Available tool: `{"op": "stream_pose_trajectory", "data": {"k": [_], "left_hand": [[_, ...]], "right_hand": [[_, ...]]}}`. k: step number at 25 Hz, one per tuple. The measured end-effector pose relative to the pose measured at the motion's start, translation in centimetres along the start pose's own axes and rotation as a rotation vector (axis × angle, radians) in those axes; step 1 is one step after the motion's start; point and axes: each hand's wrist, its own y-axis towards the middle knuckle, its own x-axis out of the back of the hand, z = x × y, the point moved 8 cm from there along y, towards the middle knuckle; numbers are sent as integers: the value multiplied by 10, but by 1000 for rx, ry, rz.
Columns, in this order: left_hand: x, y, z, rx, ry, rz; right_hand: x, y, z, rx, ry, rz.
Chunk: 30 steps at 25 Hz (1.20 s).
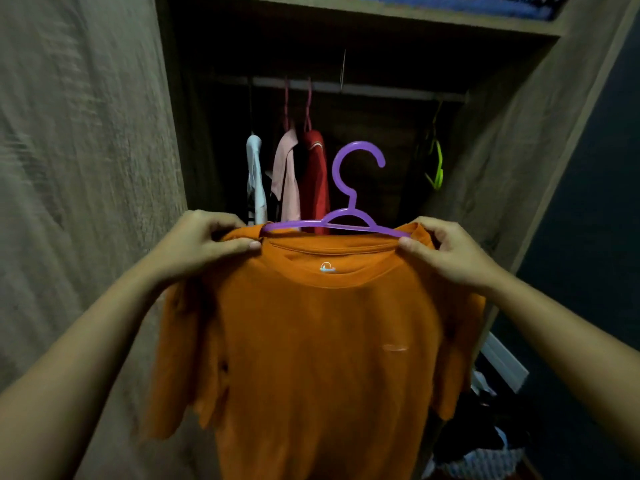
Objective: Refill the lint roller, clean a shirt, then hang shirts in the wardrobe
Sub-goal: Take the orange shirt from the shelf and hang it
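Two bare forearms reach up from the bottom corners. At far left stands the wardrobe door, open, grey-brown with a wood grain and blurred. The left hand has its fingers curled over the left shoulder of an orange shirt, thumb pressed flat against the front just beside the collar, so the cloth is pinched between them.

The shirt hangs down the middle in front of the open wardrobe, front to the camera, with a small pale logo inside the neck. It sits on a purple hanger, whose arms run inside the collar and whose hook stands upright above it, opening to the right, well below the rail.

Behind and above, three garments hang from that rail: white, then pink, then red, close together.

The right hand pinches the shirt's right shoulder the same way, fingers curled behind and thumb tip in front, next to the hanger's right end. Beyond it a green hanger hangs alone near the wardrobe's right wall. On the top shelf lies folded blue cloth. Low at right is a dark heap of clothes.
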Motion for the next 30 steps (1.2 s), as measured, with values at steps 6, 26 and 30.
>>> {"op": "stream_pose_trajectory", "data": {"k": [6, 26, 30], "left_hand": [[6, -1, 0, 81, -72, -100], [13, -3, -29, 228, 158, -301], [-26, 7, -67, 270, 342, -305]], "right_hand": [[-7, -1, -8, -32, 67, 108], [36, -20, 7, -111, -211, -498], [-35, 7, 44, -244, 207, -74]]}}
